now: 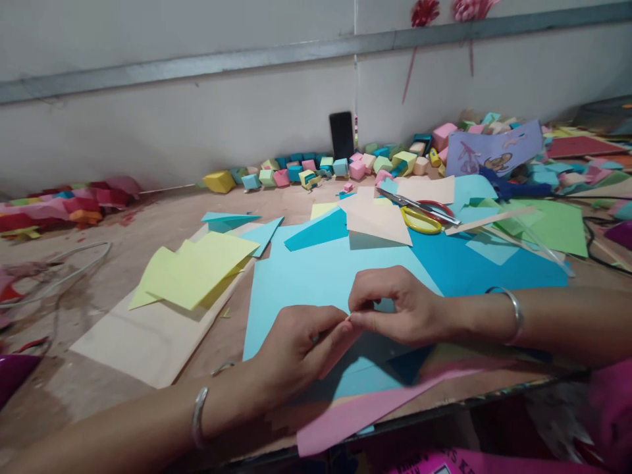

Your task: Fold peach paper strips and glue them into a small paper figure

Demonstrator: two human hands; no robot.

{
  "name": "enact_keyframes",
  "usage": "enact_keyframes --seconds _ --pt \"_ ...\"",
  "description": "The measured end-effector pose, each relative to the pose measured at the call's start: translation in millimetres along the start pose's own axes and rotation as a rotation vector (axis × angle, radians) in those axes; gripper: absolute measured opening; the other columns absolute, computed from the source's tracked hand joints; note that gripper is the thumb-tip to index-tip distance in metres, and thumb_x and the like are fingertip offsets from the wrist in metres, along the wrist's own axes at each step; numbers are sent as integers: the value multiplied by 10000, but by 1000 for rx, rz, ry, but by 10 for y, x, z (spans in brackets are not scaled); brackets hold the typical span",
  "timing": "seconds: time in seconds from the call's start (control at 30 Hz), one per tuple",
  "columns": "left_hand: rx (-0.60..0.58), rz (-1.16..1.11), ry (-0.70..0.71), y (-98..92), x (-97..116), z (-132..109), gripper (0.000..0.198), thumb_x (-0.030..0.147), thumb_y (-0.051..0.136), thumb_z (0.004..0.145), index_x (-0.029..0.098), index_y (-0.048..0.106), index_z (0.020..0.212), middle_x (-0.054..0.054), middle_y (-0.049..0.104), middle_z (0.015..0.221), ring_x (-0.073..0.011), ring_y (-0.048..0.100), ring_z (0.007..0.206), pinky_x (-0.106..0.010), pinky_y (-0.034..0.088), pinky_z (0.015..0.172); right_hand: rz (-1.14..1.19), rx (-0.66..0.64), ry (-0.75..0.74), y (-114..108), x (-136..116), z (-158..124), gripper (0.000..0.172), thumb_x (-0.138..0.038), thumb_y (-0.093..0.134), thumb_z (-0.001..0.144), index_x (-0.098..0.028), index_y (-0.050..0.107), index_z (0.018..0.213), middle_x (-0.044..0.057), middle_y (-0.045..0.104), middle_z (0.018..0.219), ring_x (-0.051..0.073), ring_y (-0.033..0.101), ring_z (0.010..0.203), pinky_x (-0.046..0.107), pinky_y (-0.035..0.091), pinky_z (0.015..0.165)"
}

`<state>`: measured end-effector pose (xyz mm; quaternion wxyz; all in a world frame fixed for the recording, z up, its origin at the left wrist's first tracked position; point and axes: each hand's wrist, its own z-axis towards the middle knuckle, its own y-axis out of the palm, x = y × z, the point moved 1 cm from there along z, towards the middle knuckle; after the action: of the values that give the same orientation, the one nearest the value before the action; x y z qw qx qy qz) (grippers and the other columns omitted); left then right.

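My left hand (306, 342) and my right hand (395, 306) meet fingertip to fingertip above a light blue paper sheet (301, 276). Both are closed in a pinch. Whatever lies between the fingertips is hidden or too small to name. Under and in front of the hands lie more blue paper and a long pink paper strip (355, 421) along the table's front edge. Just beyond the hands, a peach paper piece (378, 220) and a darker blue paper piece (318, 230) rest on the sheet. Scissors (419, 214) with yellow and red handles lie behind my right hand.
Yellow paper pieces (202, 266) lie on a cream sheet (143, 339) at the left. Along the wall stand small coloured paper cubes (295, 173) and an upright phone (342, 135). Green paper (557, 224), a lilac printed card (494, 151) and cables are at the right.
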<state>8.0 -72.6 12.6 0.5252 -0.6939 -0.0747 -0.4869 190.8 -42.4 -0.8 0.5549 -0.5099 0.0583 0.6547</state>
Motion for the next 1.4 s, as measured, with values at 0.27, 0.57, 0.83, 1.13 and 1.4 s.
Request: enact_keyframes --seconds 0.27,0.57,0.83,1.13,1.4 --pt "-37 -190 -216 -52 59 -1 453 382 454 921 156 461 529 38 443 438 -68 380 438 -179 270 429 99 -84 136 -28 63 28 99 -131 549 808 -134 638 764 -31 585 621 60 471 559 172 360 525" --pt "-3 -206 -251 -96 39 21 386 390 496 888 140 557 600 41 415 488 -77 365 495 -184 268 453 103 -302 238 -99 68 83 173 -213 538 885 -126 667 807 -14 632 634 70 535 587 178 392 570" --pt "-12 -162 -203 -28 -46 -9 387 391 481 898 143 555 610 31 430 552 -92 384 555 -199 301 496 -24 -226 244 -46 24 36 62 -164 566 806 -138 622 814 -60 525 586 47 405 521 170 302 490" --pt "58 -192 -248 -87 37 3 344 377 492 885 139 568 648 22 459 599 -102 406 596 -199 337 527 -58 -315 220 -47 42 42 347 -331 491 920 -132 561 644 -47 479 528 44 372 489 181 256 475" --pt "-7 -205 -205 -38 -71 11 359 389 471 906 141 577 669 28 432 612 -97 368 598 -196 322 522 -58 -276 210 -58 9 37 205 -251 522 892 -133 603 745 -38 530 599 58 429 546 186 299 516"
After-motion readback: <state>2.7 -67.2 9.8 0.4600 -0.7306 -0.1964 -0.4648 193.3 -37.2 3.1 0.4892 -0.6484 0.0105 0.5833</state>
